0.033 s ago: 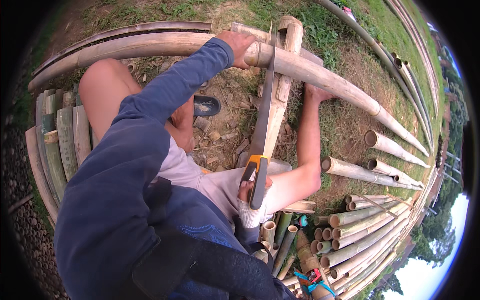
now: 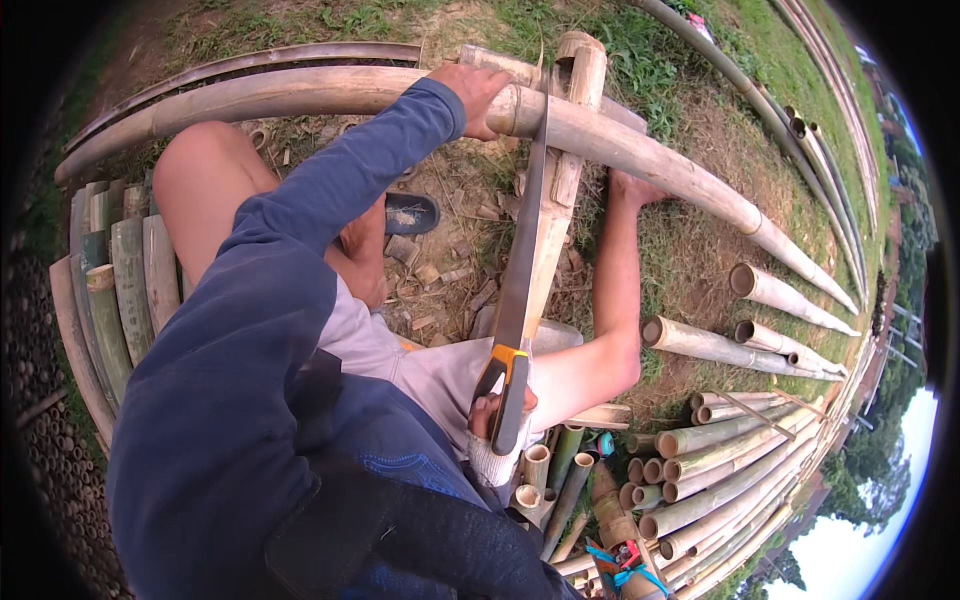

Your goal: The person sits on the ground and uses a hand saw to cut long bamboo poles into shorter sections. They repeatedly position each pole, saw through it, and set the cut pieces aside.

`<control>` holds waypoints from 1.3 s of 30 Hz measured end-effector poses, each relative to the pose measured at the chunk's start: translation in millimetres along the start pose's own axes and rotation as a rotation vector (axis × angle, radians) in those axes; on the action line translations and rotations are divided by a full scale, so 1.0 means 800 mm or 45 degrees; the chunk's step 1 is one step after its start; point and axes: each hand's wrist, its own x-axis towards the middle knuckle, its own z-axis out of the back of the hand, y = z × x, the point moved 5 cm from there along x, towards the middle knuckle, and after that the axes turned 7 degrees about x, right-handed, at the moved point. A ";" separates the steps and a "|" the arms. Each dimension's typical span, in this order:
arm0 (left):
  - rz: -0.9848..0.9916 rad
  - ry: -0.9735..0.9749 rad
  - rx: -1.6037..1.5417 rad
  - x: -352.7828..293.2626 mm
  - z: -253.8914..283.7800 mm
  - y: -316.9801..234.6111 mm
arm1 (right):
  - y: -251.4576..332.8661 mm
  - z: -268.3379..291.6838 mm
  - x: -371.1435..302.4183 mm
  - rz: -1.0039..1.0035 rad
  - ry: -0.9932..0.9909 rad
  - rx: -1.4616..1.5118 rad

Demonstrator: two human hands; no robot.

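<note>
A long pale bamboo pole (image 2: 655, 165) lies across a bamboo support (image 2: 548, 265) at the top middle. My left hand (image 2: 470, 95) is closed over the pole, just left of where a handsaw (image 2: 522, 250) crosses it. Its blade stands against the pole, close to a node; how deep it sits cannot be made out. Low in the middle, my right hand (image 2: 485, 412) wraps round the saw's black and orange handle, partly hidden behind it. A white knitted glove or cuff covers that wrist, with bare fingers showing.
Stacked bamboo poles (image 2: 725, 465) lie at the lower right, with more split lengths (image 2: 125, 290) at the left. Several single poles (image 2: 790, 295) rest on the right-hand grass. My bent legs flank the support, and cut scraps (image 2: 425, 272) litter the ground.
The saw has slid back toward my body, its handle now lower in view with my right hand. My left hand keeps its place on the bamboo pole.
</note>
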 end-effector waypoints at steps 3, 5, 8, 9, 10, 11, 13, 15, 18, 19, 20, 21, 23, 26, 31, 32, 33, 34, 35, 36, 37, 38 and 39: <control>-0.011 0.009 -0.006 0.003 -0.004 0.001 | 0.028 0.018 -0.033 -0.066 -0.048 -0.060; 0.007 -0.024 0.007 0.008 0.005 0.010 | 0.022 -0.018 0.060 0.172 -0.066 0.155; 0.012 0.052 -0.033 0.004 0.011 0.007 | -0.015 -0.072 0.257 0.100 0.051 -0.019; 0.028 0.039 -0.034 0.003 0.015 0.006 | -0.021 -0.086 0.310 0.194 0.062 0.103; 0.038 0.057 -0.040 0.001 0.017 0.007 | -0.030 -0.096 0.348 0.142 0.065 0.060; 0.044 0.043 -0.042 0.000 0.020 0.007 | -0.029 -0.102 0.367 0.249 0.081 0.070; -0.011 -0.009 -0.053 -0.003 0.021 0.004 | -0.017 -0.094 0.337 0.380 0.032 0.009; -0.029 -0.097 -0.038 -0.003 0.020 0.006 | -0.002 -0.067 0.258 0.379 0.026 -0.158; -0.002 -0.021 -0.021 0.003 0.005 0.008 | 0.013 -0.009 0.075 0.033 0.059 -0.048; -0.001 -0.030 -0.019 0.006 0.003 0.009 | 0.023 0.006 0.031 0.116 0.054 -0.093; 0.020 -0.048 -0.036 0.008 0.002 0.011 | 0.033 0.020 -0.008 0.076 0.048 -0.074; 0.022 -0.050 -0.054 0.008 0.001 0.011 | 0.033 0.023 -0.018 0.068 0.086 0.069; 0.004 -0.048 -0.046 0.008 0.003 0.011 | 0.042 0.014 0.006 0.221 0.128 -0.023; -0.010 -0.042 -0.020 0.003 0.008 0.006 | 0.020 -0.030 0.144 0.017 0.082 -0.020; 0.052 0.002 -0.017 0.002 0.018 0.005 | -0.023 -0.098 0.357 0.308 0.133 0.114; 0.073 0.096 -0.035 0.004 0.015 0.009 | -0.031 -0.096 0.351 0.291 0.091 0.002; 0.024 0.141 -0.052 0.003 0.011 0.005 | -0.023 -0.093 0.329 0.497 0.059 -0.081; -0.002 0.081 -0.057 0.004 0.014 0.005 | -0.025 -0.080 0.294 0.410 0.099 0.029; 0.013 0.050 -0.024 0.004 0.014 0.008 | -0.020 -0.067 0.253 0.364 0.052 -0.017; 0.043 0.049 0.010 0.004 0.013 0.009 | -0.018 -0.052 0.198 0.180 0.073 0.046; 0.006 0.058 -0.027 0.003 0.011 0.011 | -0.009 -0.031 0.139 0.022 0.082 -0.075; -0.004 0.077 -0.040 0.005 0.007 0.010 | 0.004 -0.013 0.087 -0.071 0.064 -0.043; 0.000 0.057 -0.040 0.008 0.007 0.012 | 0.021 0.004 0.040 -0.046 0.057 -0.109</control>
